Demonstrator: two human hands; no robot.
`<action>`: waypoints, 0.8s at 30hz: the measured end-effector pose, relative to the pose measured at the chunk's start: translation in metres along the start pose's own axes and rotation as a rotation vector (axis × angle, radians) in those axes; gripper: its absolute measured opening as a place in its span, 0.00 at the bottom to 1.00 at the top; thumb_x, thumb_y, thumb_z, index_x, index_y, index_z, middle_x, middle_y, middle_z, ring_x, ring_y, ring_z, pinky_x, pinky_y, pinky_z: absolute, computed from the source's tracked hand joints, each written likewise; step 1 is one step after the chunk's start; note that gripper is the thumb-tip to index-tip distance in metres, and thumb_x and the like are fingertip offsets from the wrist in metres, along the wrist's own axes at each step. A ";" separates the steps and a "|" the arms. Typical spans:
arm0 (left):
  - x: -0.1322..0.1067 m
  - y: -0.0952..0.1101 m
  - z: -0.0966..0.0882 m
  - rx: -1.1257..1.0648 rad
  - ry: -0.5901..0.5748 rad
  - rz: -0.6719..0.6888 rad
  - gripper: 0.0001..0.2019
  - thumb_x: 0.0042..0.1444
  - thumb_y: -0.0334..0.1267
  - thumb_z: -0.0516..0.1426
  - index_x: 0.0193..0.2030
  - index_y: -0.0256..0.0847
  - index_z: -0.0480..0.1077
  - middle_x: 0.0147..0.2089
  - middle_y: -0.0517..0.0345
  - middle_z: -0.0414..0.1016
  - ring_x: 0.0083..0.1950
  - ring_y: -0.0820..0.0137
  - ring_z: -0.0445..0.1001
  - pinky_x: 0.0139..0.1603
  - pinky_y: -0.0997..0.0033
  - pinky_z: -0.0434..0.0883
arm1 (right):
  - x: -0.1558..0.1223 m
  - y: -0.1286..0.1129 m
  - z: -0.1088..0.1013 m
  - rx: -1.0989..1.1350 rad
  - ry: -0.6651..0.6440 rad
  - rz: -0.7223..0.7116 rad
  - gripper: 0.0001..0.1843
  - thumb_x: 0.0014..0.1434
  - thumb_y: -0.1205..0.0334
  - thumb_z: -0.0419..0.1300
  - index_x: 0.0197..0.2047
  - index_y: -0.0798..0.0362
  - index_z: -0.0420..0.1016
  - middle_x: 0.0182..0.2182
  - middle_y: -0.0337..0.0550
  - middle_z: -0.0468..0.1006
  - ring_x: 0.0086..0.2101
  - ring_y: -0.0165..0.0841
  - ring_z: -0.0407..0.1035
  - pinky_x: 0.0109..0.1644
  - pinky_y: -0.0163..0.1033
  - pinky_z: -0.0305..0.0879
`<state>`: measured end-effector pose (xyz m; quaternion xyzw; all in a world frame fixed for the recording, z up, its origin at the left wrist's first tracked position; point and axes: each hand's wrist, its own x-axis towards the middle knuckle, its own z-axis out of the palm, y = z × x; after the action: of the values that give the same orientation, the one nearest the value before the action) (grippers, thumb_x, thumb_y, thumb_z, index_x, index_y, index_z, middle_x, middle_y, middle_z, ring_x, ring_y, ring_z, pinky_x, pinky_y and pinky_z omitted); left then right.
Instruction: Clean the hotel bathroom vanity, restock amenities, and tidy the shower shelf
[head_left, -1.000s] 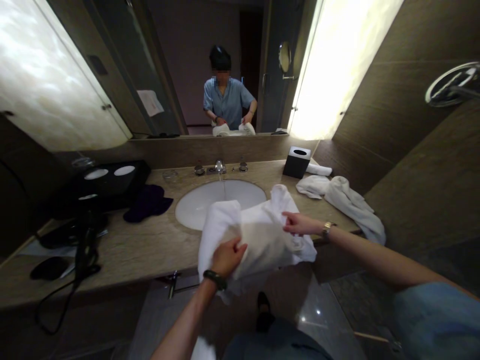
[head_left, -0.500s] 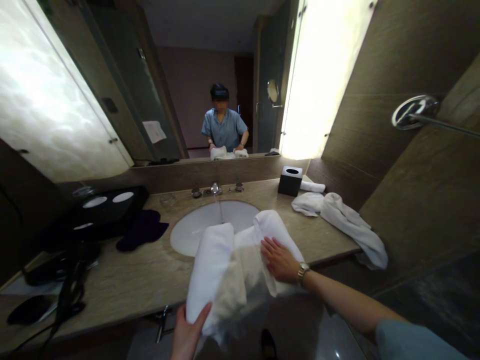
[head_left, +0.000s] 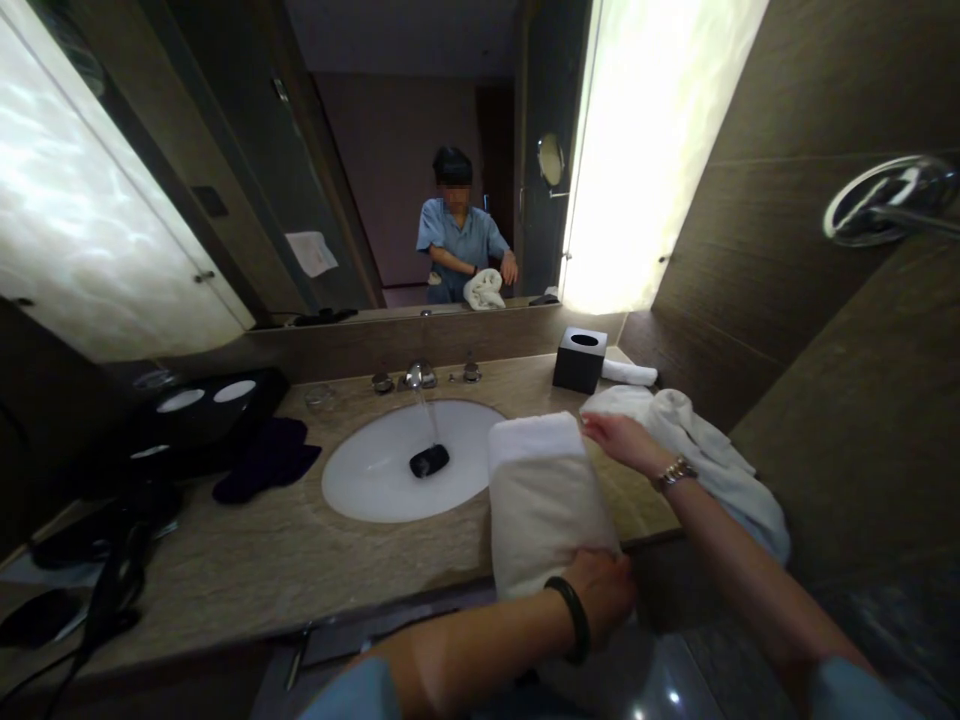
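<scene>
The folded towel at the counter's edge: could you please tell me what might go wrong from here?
The folded towel seems to overhang the counter front; it might slide off if the left hand lets go. The tap is running into the basin beside it, so splashes could wet it.

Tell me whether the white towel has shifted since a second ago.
Yes. The folded white cloth towel moved right, from before the white oval sink to beside it.

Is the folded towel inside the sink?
No, the towel lies on the counter beside the sink, with the left hand and right hand at its ends.
</scene>
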<state>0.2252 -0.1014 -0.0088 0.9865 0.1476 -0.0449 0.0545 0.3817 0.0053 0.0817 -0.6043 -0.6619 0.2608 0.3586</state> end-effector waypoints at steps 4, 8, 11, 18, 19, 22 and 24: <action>-0.013 -0.007 0.004 -0.118 0.090 -0.037 0.20 0.50 0.38 0.62 0.49 0.32 0.70 0.45 0.47 0.74 0.42 0.57 0.75 0.33 0.59 0.74 | 0.005 -0.031 0.010 -0.245 0.098 -0.416 0.25 0.67 0.55 0.53 0.67 0.43 0.66 0.65 0.42 0.66 0.67 0.46 0.54 0.73 0.59 0.39; -0.036 -0.019 -0.025 -0.331 0.187 -0.140 0.17 0.55 0.48 0.60 0.48 0.41 0.73 0.49 0.50 0.77 0.50 0.56 0.74 0.49 0.53 0.74 | 0.030 0.002 0.092 -0.407 -0.121 -0.227 0.22 0.70 0.60 0.48 0.61 0.50 0.72 0.60 0.50 0.73 0.62 0.45 0.62 0.70 0.59 0.48; -0.045 -0.034 -0.027 -0.377 0.414 -0.328 0.30 0.61 0.51 0.56 0.67 0.43 0.61 0.71 0.46 0.61 0.72 0.47 0.55 0.69 0.36 0.56 | 0.047 0.043 0.127 -0.432 -0.140 -0.124 0.23 0.71 0.60 0.45 0.61 0.56 0.72 0.58 0.53 0.74 0.58 0.43 0.65 0.66 0.53 0.57; -0.058 -0.045 0.019 -0.428 0.507 -0.351 0.34 0.63 0.53 0.55 0.72 0.44 0.53 0.77 0.44 0.46 0.78 0.48 0.41 0.75 0.37 0.44 | 0.083 0.038 0.096 -0.333 -0.204 -0.304 0.21 0.64 0.54 0.53 0.56 0.51 0.76 0.56 0.50 0.77 0.56 0.46 0.69 0.65 0.55 0.61; -0.064 -0.048 0.020 -0.457 0.526 -0.356 0.31 0.63 0.52 0.55 0.70 0.47 0.57 0.76 0.46 0.51 0.77 0.48 0.46 0.74 0.36 0.48 | 0.096 0.016 0.096 -0.340 -0.171 -0.368 0.20 0.63 0.54 0.54 0.55 0.51 0.77 0.55 0.51 0.77 0.56 0.46 0.69 0.65 0.55 0.62; -0.101 -0.063 0.015 -0.577 0.650 -0.432 0.25 0.60 0.54 0.58 0.63 0.51 0.68 0.68 0.52 0.68 0.70 0.50 0.63 0.69 0.34 0.59 | 0.137 -0.073 0.131 -0.281 -0.168 -0.628 0.19 0.65 0.55 0.54 0.55 0.49 0.76 0.54 0.49 0.77 0.55 0.44 0.70 0.64 0.51 0.63; -0.150 -0.076 0.018 -0.594 0.871 -0.598 0.22 0.60 0.51 0.58 0.59 0.49 0.71 0.63 0.51 0.73 0.65 0.54 0.69 0.68 0.41 0.64 | 0.165 -0.130 0.184 -0.291 -0.311 -0.738 0.19 0.65 0.57 0.55 0.56 0.48 0.76 0.54 0.47 0.77 0.54 0.43 0.71 0.63 0.49 0.64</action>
<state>0.0589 -0.0741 -0.0178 0.7725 0.4334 0.3930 0.2471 0.1550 0.1673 0.0979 -0.3246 -0.9100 0.1071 0.2348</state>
